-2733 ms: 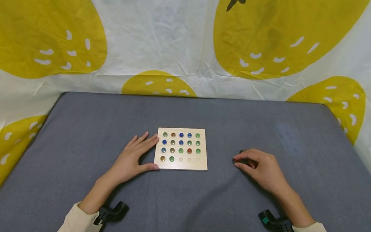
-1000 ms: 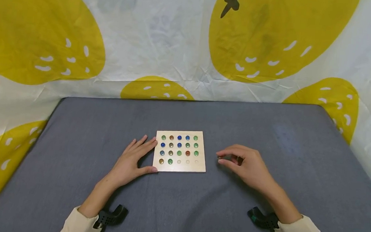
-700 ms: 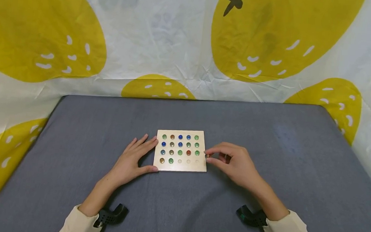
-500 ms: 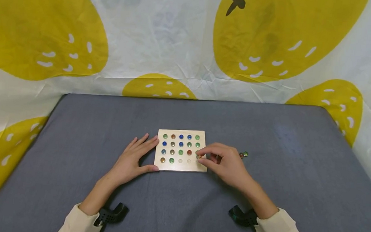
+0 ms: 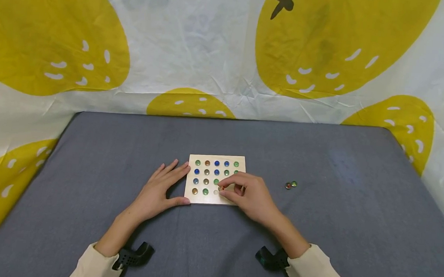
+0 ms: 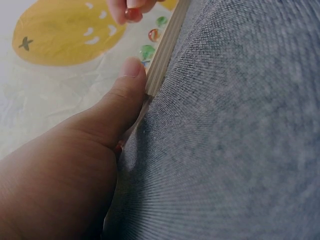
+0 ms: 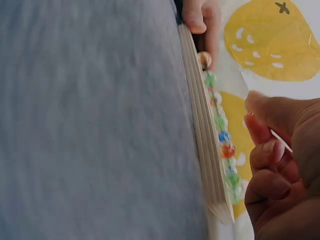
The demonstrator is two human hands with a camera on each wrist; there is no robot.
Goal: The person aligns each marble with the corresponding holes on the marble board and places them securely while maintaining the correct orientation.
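Observation:
A pale wooden board with rows of glass marbles in its dimples lies mid-table. My left hand rests flat against the board's left edge, thumb on its near corner, fingers straight. My right hand hovers over the board's near right part and pinches a small marble between thumb and forefinger, just above the bottom row. In the right wrist view the board's edge and the marbles on it show, with my curled right fingers beside them.
Two loose marbles, one reddish and one green, lie on the grey cloth right of the board. The grey table ends at a white and yellow draped sheet behind and at both sides.
My right hand left the loose marbles on the right, moving left with one marble pinched, and now hangs over the board's bottom row. The left hand has stayed put.

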